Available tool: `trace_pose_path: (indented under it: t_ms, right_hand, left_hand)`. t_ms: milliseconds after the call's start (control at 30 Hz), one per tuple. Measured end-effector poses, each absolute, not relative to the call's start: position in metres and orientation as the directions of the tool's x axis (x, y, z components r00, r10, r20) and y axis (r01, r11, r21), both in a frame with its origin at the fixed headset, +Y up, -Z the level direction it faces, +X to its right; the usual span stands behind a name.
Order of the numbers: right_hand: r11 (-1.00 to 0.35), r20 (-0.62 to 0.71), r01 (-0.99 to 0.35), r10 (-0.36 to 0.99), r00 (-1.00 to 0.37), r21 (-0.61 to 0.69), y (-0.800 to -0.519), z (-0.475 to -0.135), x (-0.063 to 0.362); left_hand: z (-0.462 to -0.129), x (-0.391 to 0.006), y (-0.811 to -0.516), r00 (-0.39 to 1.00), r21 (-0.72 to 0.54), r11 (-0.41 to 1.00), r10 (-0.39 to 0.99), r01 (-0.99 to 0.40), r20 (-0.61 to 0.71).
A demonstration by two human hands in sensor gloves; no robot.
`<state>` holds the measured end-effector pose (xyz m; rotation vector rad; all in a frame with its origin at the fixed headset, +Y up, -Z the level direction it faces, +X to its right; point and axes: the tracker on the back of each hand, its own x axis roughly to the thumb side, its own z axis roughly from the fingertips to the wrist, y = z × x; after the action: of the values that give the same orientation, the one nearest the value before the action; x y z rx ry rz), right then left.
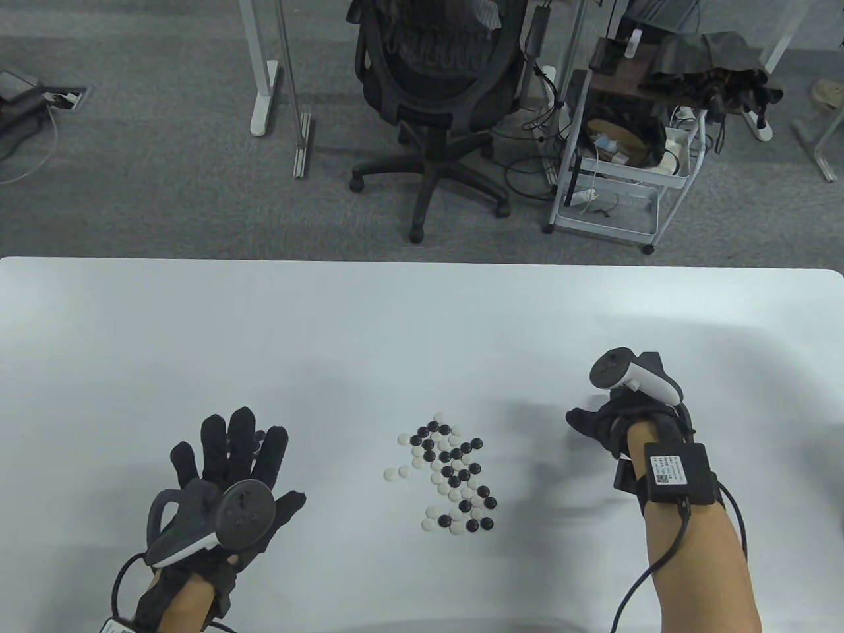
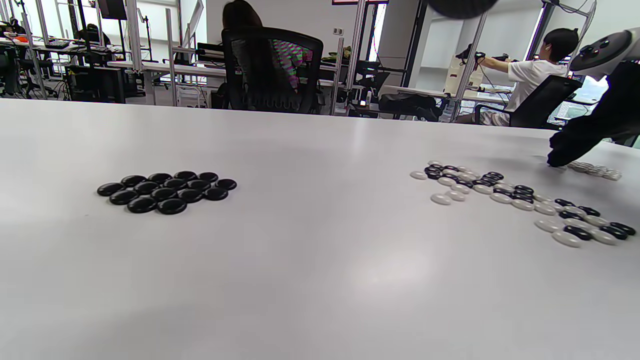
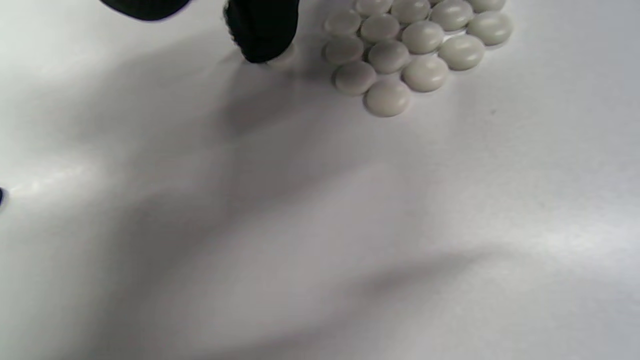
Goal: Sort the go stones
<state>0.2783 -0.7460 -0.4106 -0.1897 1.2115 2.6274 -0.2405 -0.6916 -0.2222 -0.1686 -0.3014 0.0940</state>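
A mixed pile of black and white Go stones (image 1: 448,478) lies at the table's middle; it also shows in the left wrist view (image 2: 520,200). My left hand (image 1: 231,455) hovers left of it, fingers spread, holding nothing. A sorted group of black stones (image 2: 167,190) lies ahead of it in the left wrist view. My right hand (image 1: 597,428) is right of the pile, fingers pointing down. In the right wrist view one fingertip (image 3: 262,35) touches a white stone (image 3: 284,54) lying on the table beside the sorted white stones (image 3: 410,50); the thumb is apart from it.
The white table (image 1: 422,330) ends at a far edge. Beyond it are an office chair (image 1: 435,99) and a wire cart (image 1: 626,165) on the floor.
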Motion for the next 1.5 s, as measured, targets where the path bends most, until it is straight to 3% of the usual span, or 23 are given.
trace_pose_path:
  t_ms: [267,567,767,933,1233,1500]
  right_hand:
    - [-0.649,-0.222,-0.283,0.176,-0.959,0.706,-0.736,-0.41,0.276]
    - [-0.623,0.053,-0.188,0.347,-0.936,0.759,-0.714,-0.412,0.172]
    - [-0.597,0.165,-0.125,0.407,-0.898,0.792,-0.731,-0.41,0.101]
    - [-0.568,0.15,-0.117,0.401,-0.904,0.814,-0.749,-0.419,0.076]
    - [-0.575,0.065,-0.151,0.338,-0.939,0.804,-0.758,-0.433,0.107]
    - [-0.599,0.009,-0.138,0.236,-0.972,0.789,-0.75,-0.419,0.187]
  left_hand:
    - [-0.222,-0.241,-0.691,0.95,-0.172,0.983,0.116,-0.067,0.288]
    - [-0.222,-0.24,-0.691,0.949,-0.169,0.983,0.114,-0.066,0.293]
    - [-0.22,-0.241,-0.689,0.949,-0.162,0.984,0.122,-0.077,0.291]
    - [-0.22,-0.243,-0.688,0.949,-0.158,0.984,0.128,-0.085,0.289]
    - [-0.22,-0.248,-0.685,0.948,-0.15,0.983,0.146,-0.107,0.282]
    - [-0.22,-0.246,-0.686,0.948,-0.161,0.982,0.137,-0.094,0.286]
